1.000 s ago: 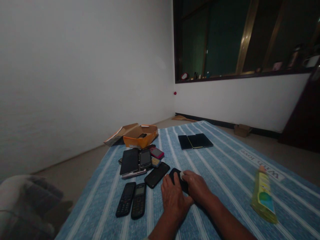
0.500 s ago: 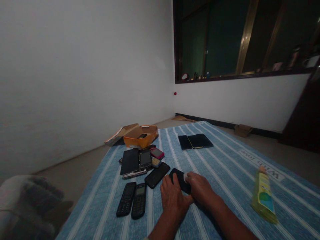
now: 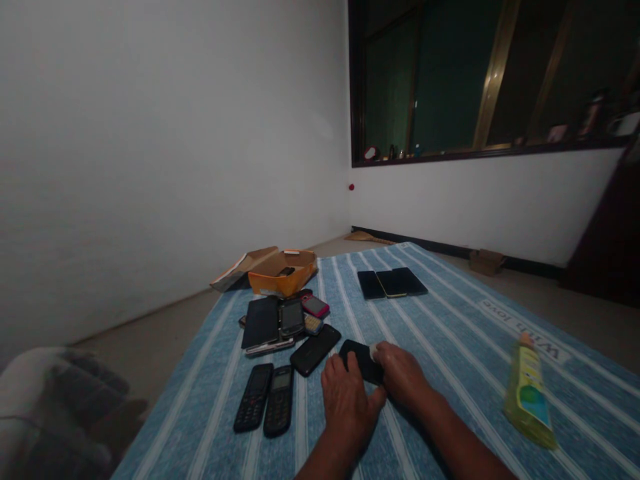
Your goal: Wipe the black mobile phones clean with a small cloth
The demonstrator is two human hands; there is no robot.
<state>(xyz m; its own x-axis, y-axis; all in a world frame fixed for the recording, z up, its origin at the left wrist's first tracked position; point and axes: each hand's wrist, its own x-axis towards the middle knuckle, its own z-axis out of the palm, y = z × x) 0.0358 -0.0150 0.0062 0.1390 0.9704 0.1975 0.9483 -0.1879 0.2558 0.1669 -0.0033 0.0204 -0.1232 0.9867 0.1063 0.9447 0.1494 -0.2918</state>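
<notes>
A dark phone (image 3: 361,359) lies on the blue striped cloth (image 3: 320,420), between my hands. My left hand (image 3: 347,397) rests against its near left side, fingers apart. My right hand (image 3: 403,377) is closed round a small white piece (image 3: 373,352) at the phone's right edge; what the piece is cannot be made out. Beside them lies a black phone (image 3: 315,349). Two keypad phones, one (image 3: 254,398) left of the other (image 3: 279,402), lie nearer me. Behind is a pile with a dark tablet-like device (image 3: 261,323), a slider phone (image 3: 291,318) and a pink phone (image 3: 315,306).
An open orange box (image 3: 283,283) stands at the back left with a phone inside. Dark flat devices (image 3: 403,282) lie side by side farther back. A yellow bottle (image 3: 530,400) is at the right. Beyond the cloth, a small carton (image 3: 487,262) sits on the floor.
My right hand has shifted very slightly along the phone's right edge. The view has moved a little; the other objects stay where they were.
</notes>
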